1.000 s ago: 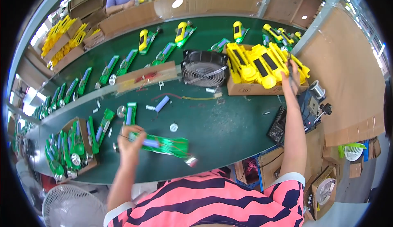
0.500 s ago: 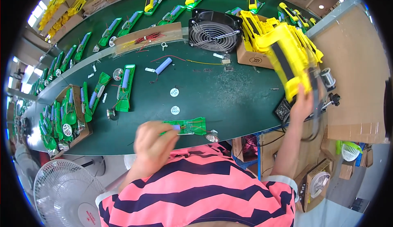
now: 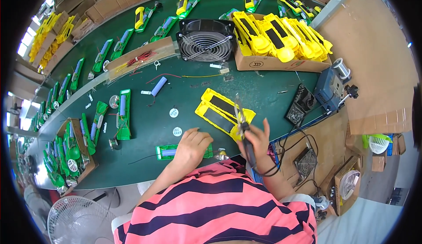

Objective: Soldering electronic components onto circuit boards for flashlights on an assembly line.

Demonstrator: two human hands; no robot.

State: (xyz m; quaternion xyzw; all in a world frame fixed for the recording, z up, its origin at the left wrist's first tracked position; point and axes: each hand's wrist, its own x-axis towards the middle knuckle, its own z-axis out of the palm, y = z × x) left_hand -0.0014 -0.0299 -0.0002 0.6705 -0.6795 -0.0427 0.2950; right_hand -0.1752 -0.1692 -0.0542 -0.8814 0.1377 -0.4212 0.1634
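Fingers of the left hand (image 3: 190,145) press flat, gripping nothing, on the green battery tray (image 3: 169,152) at the counter's (image 3: 263,94) near edge, while the right hand (image 3: 255,139) clamps a soldering iron (image 3: 243,125) over the yellow housing (image 3: 223,112), so soldering seems underway, needing a steady tip.

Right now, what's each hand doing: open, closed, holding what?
Left hand: resting palm-down on the green housing, pinning it to the table.
Right hand: closed around a soldering iron.
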